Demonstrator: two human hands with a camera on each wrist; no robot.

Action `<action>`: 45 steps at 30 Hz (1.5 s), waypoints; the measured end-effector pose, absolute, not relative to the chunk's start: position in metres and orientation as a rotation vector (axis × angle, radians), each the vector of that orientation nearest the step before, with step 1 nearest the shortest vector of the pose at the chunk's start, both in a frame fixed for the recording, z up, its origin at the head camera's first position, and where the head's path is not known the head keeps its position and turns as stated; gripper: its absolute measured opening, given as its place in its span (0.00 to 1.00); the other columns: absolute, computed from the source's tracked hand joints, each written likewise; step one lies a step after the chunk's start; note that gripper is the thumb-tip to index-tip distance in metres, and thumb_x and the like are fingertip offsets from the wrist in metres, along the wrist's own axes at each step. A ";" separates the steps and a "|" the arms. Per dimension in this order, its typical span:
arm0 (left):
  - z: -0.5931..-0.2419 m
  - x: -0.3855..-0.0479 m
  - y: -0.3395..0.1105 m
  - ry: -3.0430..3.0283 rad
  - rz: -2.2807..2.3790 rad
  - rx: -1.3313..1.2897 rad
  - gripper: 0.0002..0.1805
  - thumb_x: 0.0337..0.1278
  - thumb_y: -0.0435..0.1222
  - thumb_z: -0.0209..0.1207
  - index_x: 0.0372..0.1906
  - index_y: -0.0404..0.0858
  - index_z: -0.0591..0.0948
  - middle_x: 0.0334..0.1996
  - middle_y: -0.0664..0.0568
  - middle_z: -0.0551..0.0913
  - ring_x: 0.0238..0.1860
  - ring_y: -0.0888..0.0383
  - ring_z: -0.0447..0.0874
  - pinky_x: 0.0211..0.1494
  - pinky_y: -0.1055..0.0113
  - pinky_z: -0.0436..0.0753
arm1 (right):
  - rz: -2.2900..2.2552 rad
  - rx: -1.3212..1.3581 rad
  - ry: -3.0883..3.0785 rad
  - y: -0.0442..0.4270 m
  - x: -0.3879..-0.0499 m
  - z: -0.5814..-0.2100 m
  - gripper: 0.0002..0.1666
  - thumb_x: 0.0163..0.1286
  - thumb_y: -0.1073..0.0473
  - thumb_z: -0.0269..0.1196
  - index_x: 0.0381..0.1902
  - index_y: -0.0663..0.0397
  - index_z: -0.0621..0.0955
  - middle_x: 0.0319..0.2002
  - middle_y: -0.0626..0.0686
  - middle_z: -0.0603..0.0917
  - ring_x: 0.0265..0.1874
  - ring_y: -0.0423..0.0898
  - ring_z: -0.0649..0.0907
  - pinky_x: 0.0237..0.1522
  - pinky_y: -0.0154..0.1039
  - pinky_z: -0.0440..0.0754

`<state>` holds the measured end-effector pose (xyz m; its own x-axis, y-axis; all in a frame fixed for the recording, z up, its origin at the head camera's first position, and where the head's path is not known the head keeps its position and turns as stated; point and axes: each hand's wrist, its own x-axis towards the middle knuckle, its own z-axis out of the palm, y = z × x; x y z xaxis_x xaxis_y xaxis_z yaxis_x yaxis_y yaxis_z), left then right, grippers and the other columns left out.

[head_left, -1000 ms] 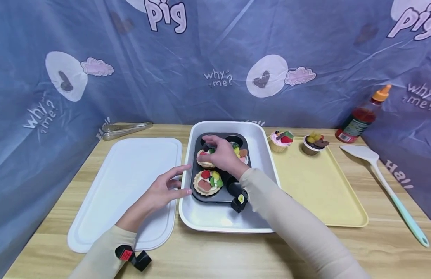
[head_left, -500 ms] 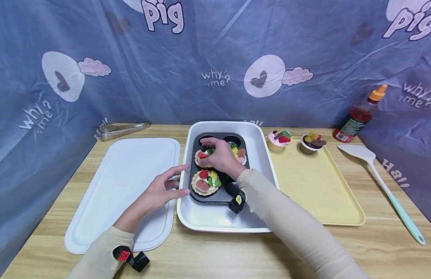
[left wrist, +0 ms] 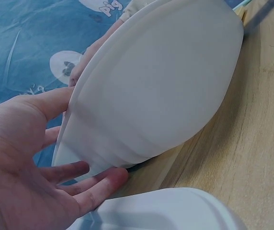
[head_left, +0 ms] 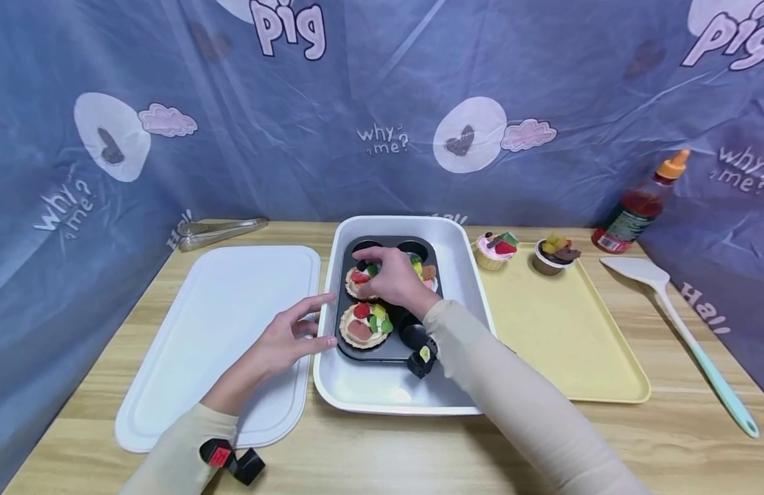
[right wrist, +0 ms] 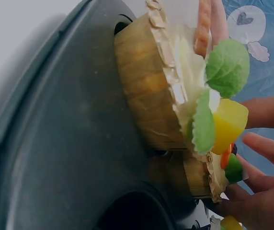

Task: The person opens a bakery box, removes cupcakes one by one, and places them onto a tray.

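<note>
A dark muffin tin [head_left: 382,354] lies inside a deep white tray [head_left: 326,385]. Over the tin, my right hand [head_left: 397,275] grips a fruit tart [head_left: 357,276] in the middle left cup, its fingers curled round the rim. That tart [right wrist: 201,175] and my right hand [right wrist: 264,191] also appear in the right wrist view. Nearer me, a second fruit tart [head_left: 364,326] sits in the front left cup. A topped cake [head_left: 429,275] is partly hidden behind my right hand. My left hand [head_left: 289,337] touches the white tray's left rim with extended fingers; the left wrist view shows the left hand [left wrist: 22,158] against the tray's outer wall.
A white flat tray [head_left: 233,323] lies left, with metal tongs [head_left: 221,234] behind. On the right, a yellow tray [head_left: 555,344] carries a pink cupcake [head_left: 496,251] and a chocolate cupcake [head_left: 555,254]. Beyond stand a sauce bottle [head_left: 638,206] and a spatula [head_left: 685,323].
</note>
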<state>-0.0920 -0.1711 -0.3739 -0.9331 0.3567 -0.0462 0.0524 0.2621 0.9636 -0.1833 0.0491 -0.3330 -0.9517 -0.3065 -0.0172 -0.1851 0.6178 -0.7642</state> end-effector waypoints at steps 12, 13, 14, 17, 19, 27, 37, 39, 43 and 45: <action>-0.372 -0.091 -0.172 2.288 1.721 0.379 0.39 0.58 0.33 0.70 0.74 0.40 0.67 0.69 0.34 0.68 0.50 0.51 0.84 0.47 0.69 0.82 | -1.220 -0.452 2.701 0.050 -0.184 -0.334 0.31 0.50 0.65 0.78 0.56 0.47 0.86 0.61 0.52 0.83 0.60 0.50 0.80 0.62 0.49 0.78; -0.372 -0.091 -0.172 2.292 1.715 0.377 0.39 0.59 0.34 0.70 0.74 0.41 0.67 0.70 0.34 0.68 0.50 0.51 0.84 0.47 0.69 0.82 | -1.221 -0.461 2.703 0.051 -0.184 -0.334 0.31 0.50 0.65 0.78 0.55 0.47 0.87 0.61 0.52 0.83 0.61 0.50 0.79 0.62 0.49 0.78; -0.372 -0.091 -0.171 2.291 1.714 0.377 0.39 0.59 0.34 0.70 0.74 0.41 0.67 0.70 0.34 0.68 0.50 0.51 0.84 0.48 0.69 0.82 | -1.227 -0.468 2.702 0.051 -0.184 -0.334 0.31 0.50 0.66 0.78 0.54 0.48 0.87 0.61 0.52 0.83 0.61 0.50 0.79 0.62 0.49 0.78; -0.372 -0.091 -0.171 2.291 1.712 0.380 0.39 0.59 0.34 0.69 0.74 0.41 0.67 0.70 0.34 0.68 0.51 0.50 0.84 0.48 0.69 0.82 | -1.240 -0.500 2.704 0.052 -0.184 -0.334 0.30 0.49 0.66 0.79 0.53 0.48 0.88 0.60 0.52 0.84 0.61 0.50 0.80 0.62 0.49 0.78; -0.372 -0.091 -0.172 2.298 1.704 0.378 0.39 0.59 0.34 0.69 0.74 0.41 0.67 0.69 0.35 0.68 0.51 0.50 0.84 0.48 0.69 0.82 | -1.242 -0.521 2.703 0.053 -0.184 -0.334 0.31 0.48 0.67 0.79 0.53 0.48 0.88 0.59 0.52 0.84 0.60 0.51 0.80 0.62 0.49 0.78; -0.371 -0.090 -0.172 2.304 1.695 0.375 0.39 0.59 0.34 0.69 0.75 0.40 0.67 0.70 0.34 0.68 0.51 0.50 0.84 0.48 0.69 0.81 | -1.178 -0.613 2.743 0.054 -0.184 -0.335 0.30 0.48 0.65 0.80 0.53 0.47 0.88 0.57 0.51 0.84 0.60 0.50 0.79 0.62 0.49 0.78; -0.372 -0.090 -0.172 2.324 1.676 0.380 0.39 0.59 0.35 0.69 0.75 0.41 0.67 0.70 0.35 0.68 0.52 0.49 0.84 0.49 0.69 0.81 | -1.178 -0.616 2.758 0.054 -0.184 -0.335 0.31 0.48 0.64 0.81 0.53 0.46 0.88 0.55 0.50 0.83 0.60 0.49 0.78 0.62 0.49 0.78; -0.372 -0.091 -0.172 2.321 1.680 0.386 0.39 0.59 0.35 0.69 0.75 0.41 0.67 0.70 0.35 0.68 0.53 0.49 0.84 0.49 0.69 0.81 | -1.186 -0.618 2.763 0.054 -0.183 -0.335 0.30 0.48 0.64 0.81 0.52 0.46 0.88 0.55 0.50 0.84 0.60 0.49 0.77 0.62 0.49 0.77; -0.372 -0.091 -0.171 2.320 1.681 0.393 0.39 0.59 0.34 0.69 0.75 0.41 0.67 0.69 0.34 0.69 0.52 0.50 0.84 0.48 0.69 0.81 | -1.202 -0.624 2.761 0.055 -0.183 -0.336 0.29 0.48 0.64 0.80 0.51 0.47 0.89 0.54 0.49 0.84 0.59 0.48 0.77 0.61 0.48 0.77; -0.372 -0.091 -0.172 2.316 1.686 0.397 0.39 0.59 0.34 0.69 0.75 0.40 0.66 0.69 0.34 0.69 0.51 0.49 0.84 0.48 0.70 0.82 | -1.209 -0.629 2.759 0.055 -0.183 -0.335 0.28 0.48 0.64 0.80 0.51 0.47 0.89 0.53 0.50 0.84 0.58 0.48 0.77 0.61 0.48 0.78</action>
